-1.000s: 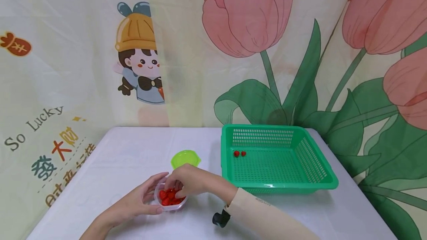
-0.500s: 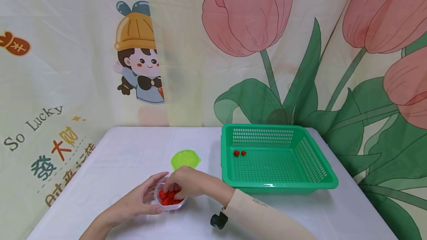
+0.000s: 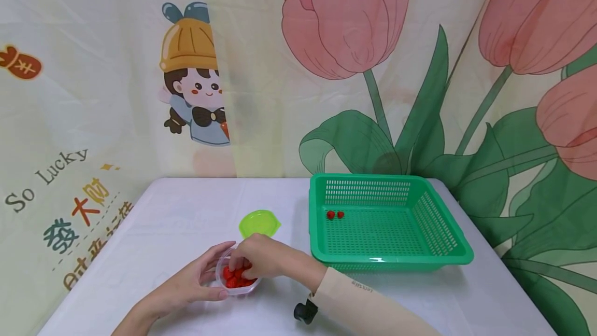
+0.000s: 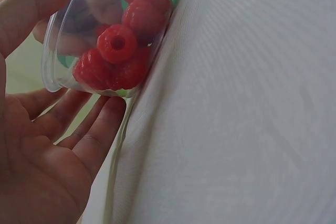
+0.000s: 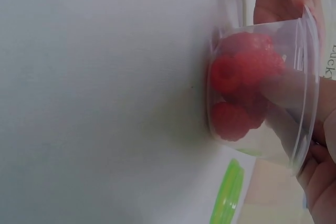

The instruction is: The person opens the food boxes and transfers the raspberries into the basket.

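A clear plastic cup (image 3: pixel 242 290) of red raspberries (image 4: pixel 116 44) stands on the table, left of the basket. My left hand (image 3: pixel 188 280) curls round its left side, with the thumb near the front and the other fingers behind. From the right, my right hand (image 3: pixel 261 255) reaches over the rim, its fingertips down among the berries. In the right wrist view, the fingers and thumb close on a raspberry (image 5: pixel 268 61) inside the cup; the contact is partly hidden. A green basket (image 3: pixel 392 260) at the right holds two raspberries (image 3: pixel 330 215) near its left wall.
Just behind the cup lies a bright green lid (image 3: pixel 259 223). A white cloth covers the table (image 3: pixel 186 211), and a printed curtain (image 3: pixel 261 92) hangs along its far edge. A small black camera (image 3: pixel 306 311) is strapped at the right wrist.
My right hand's fingers have drawn together a little among the raspberries, and the right forearm has shifted slightly left. The left hand, cup and basket stay where they were.
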